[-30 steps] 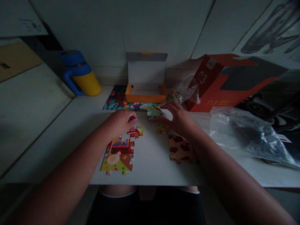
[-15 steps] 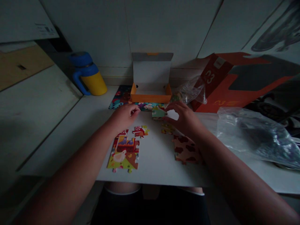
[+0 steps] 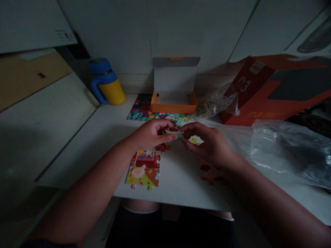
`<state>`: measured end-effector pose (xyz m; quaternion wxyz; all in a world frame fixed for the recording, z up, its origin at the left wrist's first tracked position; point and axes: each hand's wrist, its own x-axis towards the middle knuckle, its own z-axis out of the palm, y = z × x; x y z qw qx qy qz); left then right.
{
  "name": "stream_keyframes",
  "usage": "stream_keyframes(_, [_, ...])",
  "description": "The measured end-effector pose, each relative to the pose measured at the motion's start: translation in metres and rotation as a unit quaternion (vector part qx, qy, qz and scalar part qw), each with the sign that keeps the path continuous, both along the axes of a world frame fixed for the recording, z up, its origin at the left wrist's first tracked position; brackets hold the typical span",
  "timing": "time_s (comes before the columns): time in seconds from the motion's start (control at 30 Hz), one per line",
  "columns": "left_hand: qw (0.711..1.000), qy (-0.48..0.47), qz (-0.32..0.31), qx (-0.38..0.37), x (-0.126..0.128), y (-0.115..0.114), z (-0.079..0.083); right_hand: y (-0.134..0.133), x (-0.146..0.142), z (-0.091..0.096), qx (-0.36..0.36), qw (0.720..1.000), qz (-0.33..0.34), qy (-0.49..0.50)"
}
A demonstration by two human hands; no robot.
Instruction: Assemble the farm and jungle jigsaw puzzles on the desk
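My left hand (image 3: 152,134) and my right hand (image 3: 207,143) meet above the white table, their fingertips pinching a thin jigsaw puzzle piece (image 3: 173,132) seen nearly edge-on, with red and green showing. Partly hidden pieces lie beneath: a red one (image 3: 162,147) near my left hand and a yellow one (image 3: 193,140) near my right. A joined farm-picture puzzle section (image 3: 142,169) lies below my left wrist. My right forearm partly covers brown-spotted puzzle pieces (image 3: 212,175).
An open orange-and-grey cardboard box (image 3: 174,100) stands behind a colourful printed sheet (image 3: 141,108). A blue-and-yellow mug (image 3: 107,82) is at back left. At right are an orange carton (image 3: 258,93) and clear plastic bags (image 3: 289,151). The table's front edge runs below the puzzle.
My hands have moved together, and the green-topped piece has risen from the table between my fingers. The view has shifted slightly, with objects appearing further right.
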<state>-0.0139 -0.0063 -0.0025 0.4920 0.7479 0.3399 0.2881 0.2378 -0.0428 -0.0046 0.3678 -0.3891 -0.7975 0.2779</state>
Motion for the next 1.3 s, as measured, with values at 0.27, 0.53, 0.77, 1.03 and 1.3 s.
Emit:
stream_keyframes(0.27, [0.991, -0.091, 0.007, -0.102, 0.010, -0.004, -0.011, 0.006, -0.007, -0.008, -0.121, 0.989, 0.023, 0.076])
stream_keyframes(0.53, [0.991, -0.069, 0.058, -0.103, 0.014, -0.007, -0.007, 0.010, -0.006, -0.005, -0.174, 0.984, -0.027, 0.017])
stream_keyframes(0.77, [0.994, 0.053, 0.085, 0.032, -0.013, 0.013, -0.004, 0.011, -0.002, -0.001, -0.182, 0.982, -0.045, -0.002])
stream_keyframes(1.03, [0.936, 0.314, -0.036, 0.155, -0.041, 0.016, -0.003, 0.011, -0.002, -0.002, -0.172, 0.978, -0.053, -0.102])
stream_keyframes(1.3, [0.932, 0.324, -0.041, 0.160, -0.035, 0.013, -0.003, 0.014, -0.001, -0.015, -0.139, 0.978, -0.050, -0.148])
